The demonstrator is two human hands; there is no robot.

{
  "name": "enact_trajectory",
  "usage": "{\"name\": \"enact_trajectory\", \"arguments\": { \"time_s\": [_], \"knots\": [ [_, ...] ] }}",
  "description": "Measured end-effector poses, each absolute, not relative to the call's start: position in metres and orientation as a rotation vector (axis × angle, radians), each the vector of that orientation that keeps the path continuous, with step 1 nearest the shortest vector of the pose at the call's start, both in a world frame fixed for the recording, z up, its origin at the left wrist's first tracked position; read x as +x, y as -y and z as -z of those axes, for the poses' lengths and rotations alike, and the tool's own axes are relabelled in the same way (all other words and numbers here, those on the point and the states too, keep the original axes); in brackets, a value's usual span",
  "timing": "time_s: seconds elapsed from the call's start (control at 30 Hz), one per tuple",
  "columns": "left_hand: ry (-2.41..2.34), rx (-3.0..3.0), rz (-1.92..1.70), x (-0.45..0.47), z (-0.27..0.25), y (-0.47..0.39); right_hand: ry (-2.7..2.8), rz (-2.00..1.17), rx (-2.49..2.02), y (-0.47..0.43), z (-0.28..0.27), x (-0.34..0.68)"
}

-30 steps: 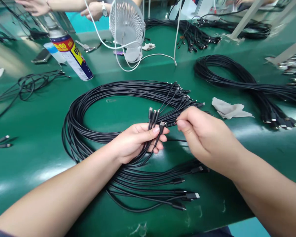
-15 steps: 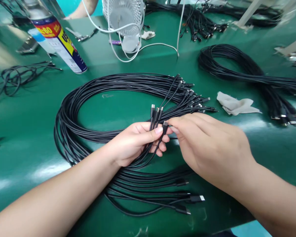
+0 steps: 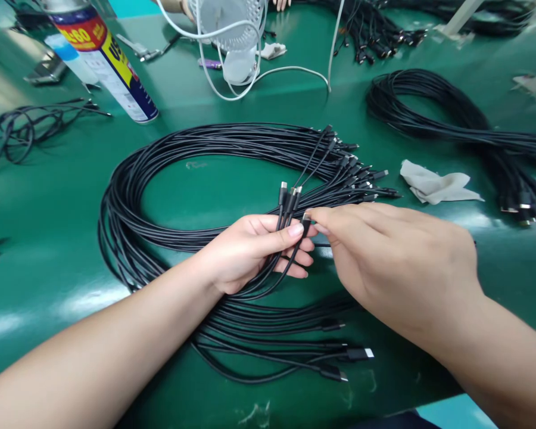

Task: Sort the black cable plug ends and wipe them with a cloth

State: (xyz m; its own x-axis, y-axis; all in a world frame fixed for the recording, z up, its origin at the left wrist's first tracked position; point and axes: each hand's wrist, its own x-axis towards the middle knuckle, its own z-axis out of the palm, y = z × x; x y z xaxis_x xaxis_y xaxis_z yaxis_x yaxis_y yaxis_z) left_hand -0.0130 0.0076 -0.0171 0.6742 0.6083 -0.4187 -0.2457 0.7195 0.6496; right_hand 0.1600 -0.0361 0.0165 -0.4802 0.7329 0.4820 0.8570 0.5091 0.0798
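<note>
My left hand is closed around several black USB cables, their metal-tipped plugs standing up above the thumb. One plug is set apart, leaning right between the thumb and fingers. At its metal tip, my right hand has thumb and forefinger closed in a pinch; the other fingers are mostly hidden behind the hand. The held cables run down into a large coil of black cables on the green table. Loose plug ends lie below the hands, and more plug ends fan out beyond them.
A spray can stands at the back left near a loose cable tangle. A white fan with a white cord is at the back, another person's hand behind it. A cloth scrap and another cable bundle are right.
The view has shifted slightly, and both hands sit a little further right in it. My right forefinger now covers more of the plug's metal tip. Another person's fingers show behind the fan.
</note>
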Motion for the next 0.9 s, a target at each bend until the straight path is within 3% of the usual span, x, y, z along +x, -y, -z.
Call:
{"name": "enact_trajectory", "arguments": {
  "time_s": [0.9],
  "knots": [
    [-0.675,0.664,-0.521,-0.0154,0.0226,-0.0072,2.322,0.362,-1.33,0.0369,-0.018,0.1633]
  ]
}}
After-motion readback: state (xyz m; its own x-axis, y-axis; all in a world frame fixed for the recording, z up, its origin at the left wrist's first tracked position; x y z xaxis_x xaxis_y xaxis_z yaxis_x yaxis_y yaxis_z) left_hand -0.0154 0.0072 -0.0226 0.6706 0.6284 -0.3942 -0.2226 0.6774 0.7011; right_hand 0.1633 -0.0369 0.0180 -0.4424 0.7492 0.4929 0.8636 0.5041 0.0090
